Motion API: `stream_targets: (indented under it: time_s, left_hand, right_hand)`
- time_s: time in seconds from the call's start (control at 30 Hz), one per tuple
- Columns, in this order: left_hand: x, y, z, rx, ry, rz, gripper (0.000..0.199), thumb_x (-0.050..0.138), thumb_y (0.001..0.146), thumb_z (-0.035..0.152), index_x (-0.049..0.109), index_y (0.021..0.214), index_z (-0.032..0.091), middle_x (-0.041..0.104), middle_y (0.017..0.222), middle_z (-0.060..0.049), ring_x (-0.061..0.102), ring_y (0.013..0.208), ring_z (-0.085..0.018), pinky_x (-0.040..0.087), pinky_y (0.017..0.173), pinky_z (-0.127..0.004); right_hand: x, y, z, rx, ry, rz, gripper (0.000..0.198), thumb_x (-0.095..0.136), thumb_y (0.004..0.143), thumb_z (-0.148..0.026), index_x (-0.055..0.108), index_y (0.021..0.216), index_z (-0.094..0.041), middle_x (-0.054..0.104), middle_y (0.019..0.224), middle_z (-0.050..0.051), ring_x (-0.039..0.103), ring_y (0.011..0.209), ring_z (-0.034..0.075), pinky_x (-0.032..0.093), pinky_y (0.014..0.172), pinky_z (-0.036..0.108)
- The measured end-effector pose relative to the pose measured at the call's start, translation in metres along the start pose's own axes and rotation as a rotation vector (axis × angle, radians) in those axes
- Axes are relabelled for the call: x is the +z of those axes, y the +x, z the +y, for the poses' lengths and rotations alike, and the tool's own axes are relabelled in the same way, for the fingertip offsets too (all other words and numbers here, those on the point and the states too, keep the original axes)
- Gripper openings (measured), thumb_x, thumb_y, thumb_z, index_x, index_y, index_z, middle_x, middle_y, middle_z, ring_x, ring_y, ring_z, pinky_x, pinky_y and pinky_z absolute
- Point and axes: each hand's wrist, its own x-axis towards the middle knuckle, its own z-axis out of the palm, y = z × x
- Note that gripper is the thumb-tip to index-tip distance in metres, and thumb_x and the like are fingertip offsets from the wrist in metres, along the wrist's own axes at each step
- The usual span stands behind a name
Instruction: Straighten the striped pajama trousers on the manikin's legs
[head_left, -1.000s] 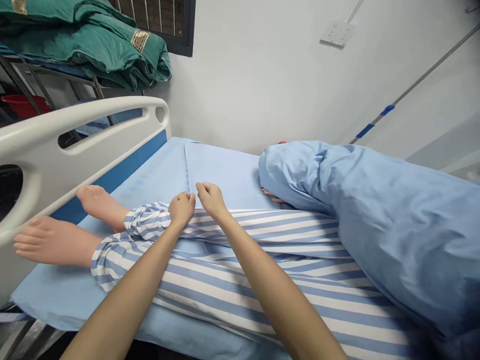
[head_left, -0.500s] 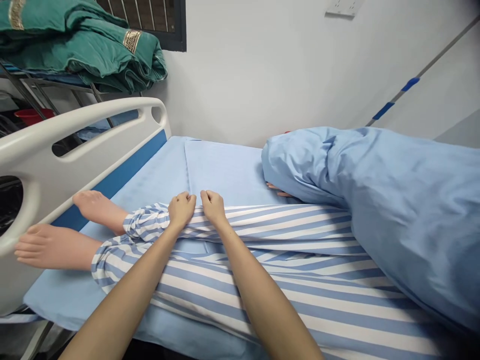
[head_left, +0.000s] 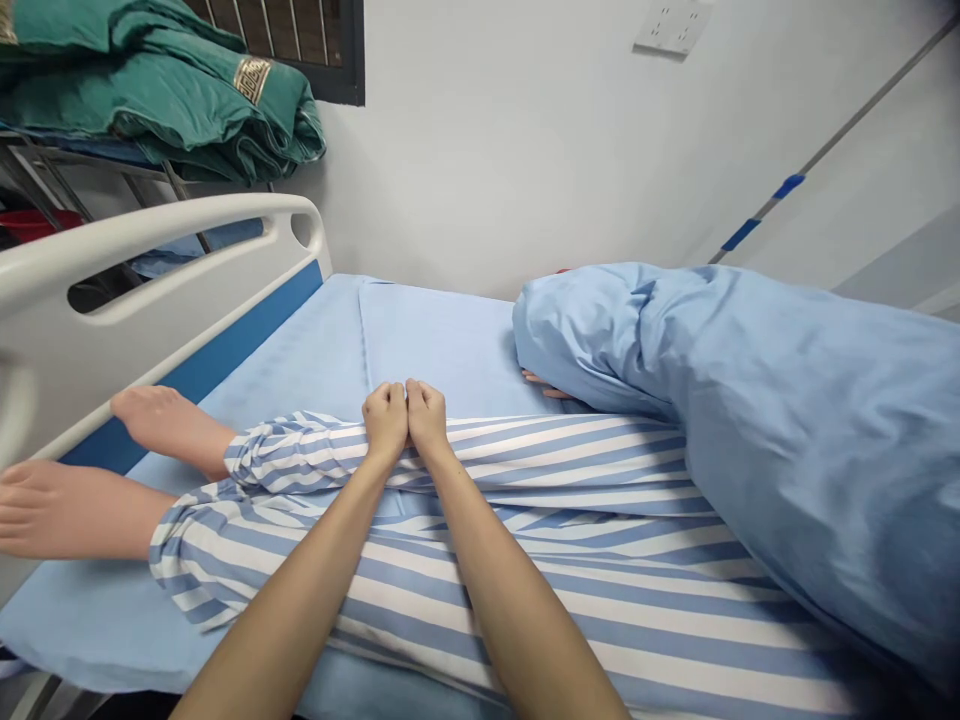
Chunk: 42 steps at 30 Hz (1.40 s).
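My left hand [head_left: 386, 420] and my right hand [head_left: 427, 415] are closed, knuckles up, side by side and touching at the thumbs. Both are at the far leg of the striped trousers [head_left: 555, 455], around the lower leg. The undersides of my fingers are hidden, so I cannot tell whether they grip anything. The blue-and-white trousers are on a figure lying on the bed, its bare far foot [head_left: 169, 420] and near foot [head_left: 82, 510] at the left. A light blue quilt [head_left: 787, 400] covers the upper part at the right, with fingertips [head_left: 546, 385] showing under its edge.
Light blue sheeting [head_left: 435, 340] covers the bed. A white bed end board [head_left: 225, 255] with a blue strip stands at the left. Behind it, folded green bedding [head_left: 187, 100] lies on a metal-framed rack. The wall [head_left: 487, 150] runs along the far side.
My left hand has moved right along the leg and now touches my right hand. The view has turned slightly to the right. Quilt and legs otherwise look the same.
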Motion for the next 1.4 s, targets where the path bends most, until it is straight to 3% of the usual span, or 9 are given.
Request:
stream_targets:
  time_s: [0.13,0.33,0.47,0.63,0.9,1.03,1.2,1.4]
  left_hand:
    - [-0.002,-0.009,-0.007,0.066,0.158,-0.031,0.034,0.042,0.079,0.030,0.030,0.048,0.019,0.031,0.045,0.006,0.030,0.048,-0.009,0.023,0.051,-0.025]
    - [-0.005,-0.009,-0.006,0.063,0.219,-0.064,0.034,0.040,0.081,0.029,0.030,0.050,0.019,0.036,0.046,0.005,0.031,0.049,-0.010,0.023,0.052,-0.025]
    - [-0.005,-0.010,-0.006,0.066,0.254,-0.068,0.033,0.037,0.082,0.030,0.032,0.051,0.020,0.039,0.047,0.004,0.032,0.050,-0.011,0.023,0.053,-0.025]
    - [-0.005,-0.011,-0.007,0.108,0.317,-0.115,0.033,0.033,0.083,0.029,0.038,0.052,0.020,0.049,0.052,0.001,0.038,0.052,-0.011,0.024,0.055,-0.026]
    - [-0.001,-0.012,-0.005,0.125,0.448,-0.119,0.032,0.035,0.083,0.030,0.043,0.054,0.020,0.053,0.055,0.001,0.040,0.055,-0.011,0.026,0.057,-0.025]
    - [-0.001,-0.014,-0.006,0.142,0.453,-0.110,0.031,0.036,0.082,0.029,0.042,0.053,0.020,0.050,0.052,0.002,0.038,0.053,-0.011,0.025,0.057,-0.025]
    - [-0.001,-0.015,0.000,0.149,0.437,-0.189,0.031,0.037,0.080,0.030,0.041,0.052,0.019,0.046,0.051,0.002,0.037,0.053,-0.011,0.024,0.056,-0.026]
    - [0.020,-0.011,0.016,0.027,0.133,-0.143,0.030,0.038,0.076,0.028,0.031,0.049,0.020,0.032,0.046,0.005,0.033,0.049,-0.009,0.025,0.050,-0.024]
  right_hand:
    - [0.000,-0.001,0.001,0.007,0.019,0.022,0.036,0.042,0.081,-0.037,0.030,0.053,-0.020,0.031,0.050,-0.006,0.030,0.052,0.009,0.026,0.049,0.023]
    - [0.000,-0.002,0.004,0.010,0.025,0.003,0.035,0.041,0.081,-0.039,0.031,0.053,-0.020,0.030,0.051,-0.006,0.030,0.053,0.009,0.026,0.049,0.023]
    - [-0.004,0.001,-0.009,0.047,-0.061,-0.033,0.033,0.041,0.080,-0.037,0.033,0.052,-0.020,0.032,0.050,-0.006,0.031,0.052,0.009,0.026,0.050,0.023]
    - [-0.024,0.001,-0.032,-0.120,-0.233,-0.145,0.039,0.040,0.083,-0.040,0.033,0.051,-0.020,0.031,0.048,-0.006,0.031,0.050,0.009,0.025,0.051,0.024]
    - [-0.037,-0.006,0.005,-0.129,-0.406,-0.114,0.040,0.036,0.086,-0.039,0.035,0.052,-0.019,0.033,0.048,-0.006,0.031,0.050,0.010,0.023,0.052,0.024]
    - [-0.036,-0.005,0.006,-0.120,-0.360,-0.090,0.041,0.037,0.086,-0.040,0.034,0.052,-0.019,0.032,0.048,-0.006,0.032,0.050,0.009,0.022,0.052,0.024]
    - [-0.038,-0.005,0.003,-0.107,-0.302,-0.045,0.040,0.037,0.086,-0.039,0.035,0.052,-0.019,0.033,0.048,-0.006,0.032,0.050,0.009,0.023,0.051,0.023]
    - [-0.040,-0.001,0.006,-0.081,-0.185,-0.033,0.039,0.036,0.085,-0.041,0.035,0.053,-0.019,0.035,0.049,-0.006,0.032,0.051,0.010,0.025,0.050,0.023]
